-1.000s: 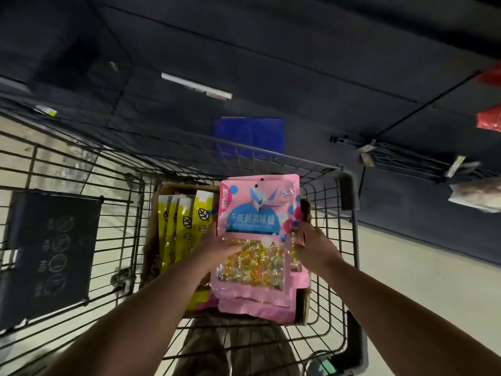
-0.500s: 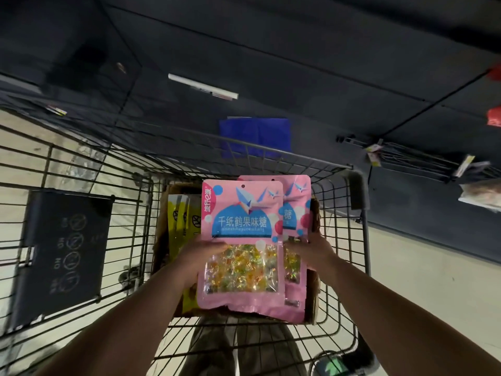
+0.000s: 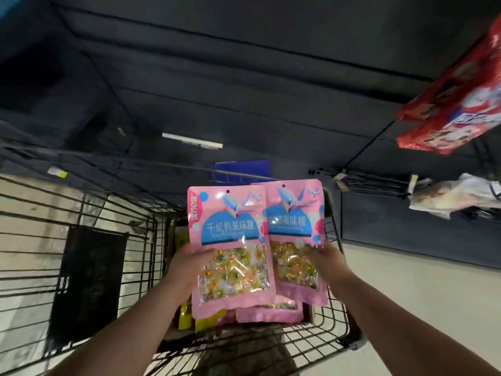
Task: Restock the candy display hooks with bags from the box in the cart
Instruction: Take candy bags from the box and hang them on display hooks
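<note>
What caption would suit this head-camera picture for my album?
Left hand holds the front pink bag, right hand the rear pink bag, above the box in the wire cart.

box (image 3: 314, 313) mostly hidden, red packs (image 3: 458, 104) blurred

pink-and-blue candy bags (image 3: 230, 240), black wire cart (image 3: 113, 240)

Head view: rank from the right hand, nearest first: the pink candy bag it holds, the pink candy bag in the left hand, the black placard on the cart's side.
1. Right pink candy bag: in the grip of the right hand.
2. Left pink candy bag: alongside, in the left hand.
3. Black placard: far left, on the wire cart's side.
</note>
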`<state>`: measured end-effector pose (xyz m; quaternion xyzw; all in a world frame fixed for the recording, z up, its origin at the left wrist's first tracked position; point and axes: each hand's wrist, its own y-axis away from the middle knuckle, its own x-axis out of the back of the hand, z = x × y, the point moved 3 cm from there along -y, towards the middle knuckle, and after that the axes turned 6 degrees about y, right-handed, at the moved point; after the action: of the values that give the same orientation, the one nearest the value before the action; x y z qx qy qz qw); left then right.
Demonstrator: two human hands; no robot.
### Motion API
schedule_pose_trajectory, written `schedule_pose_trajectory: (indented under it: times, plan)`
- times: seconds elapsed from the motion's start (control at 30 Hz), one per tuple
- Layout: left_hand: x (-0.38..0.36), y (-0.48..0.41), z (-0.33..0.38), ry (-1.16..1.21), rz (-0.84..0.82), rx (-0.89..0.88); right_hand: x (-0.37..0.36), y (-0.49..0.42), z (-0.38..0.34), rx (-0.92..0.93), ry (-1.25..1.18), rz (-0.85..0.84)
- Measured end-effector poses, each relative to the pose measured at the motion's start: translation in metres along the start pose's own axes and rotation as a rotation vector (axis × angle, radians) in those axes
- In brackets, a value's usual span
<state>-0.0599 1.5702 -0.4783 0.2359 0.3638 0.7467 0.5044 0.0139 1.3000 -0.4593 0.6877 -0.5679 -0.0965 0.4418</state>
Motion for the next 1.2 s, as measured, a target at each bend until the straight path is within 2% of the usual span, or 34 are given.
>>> schedule_pose_trajectory:
  times: [0.23,0.4,0.77,0.97,1.2]
  plan:
    - [-0.015,0.026,0.020,-0.039,-0.090,-0.102,0.038,0.070,0.003,0.038,-0.251,0.149]
    - [-0.048,0.052,0.044,-0.033,-0.223,-0.183,0.063,0.116,0.017,0.051,-0.446,0.288]
    - [-0.142,0.100,0.055,-0.115,-0.415,-0.258,0.135,0.190,0.062,0.158,-0.633,0.522]
    - [-0.224,0.154,0.029,-0.216,-0.537,-0.302,0.199,0.237,0.134,0.204,-0.688,0.661]
    - [-0.346,0.247,-0.043,-0.316,-0.655,-0.359,0.295,0.312,0.252,0.258,-0.813,0.824]
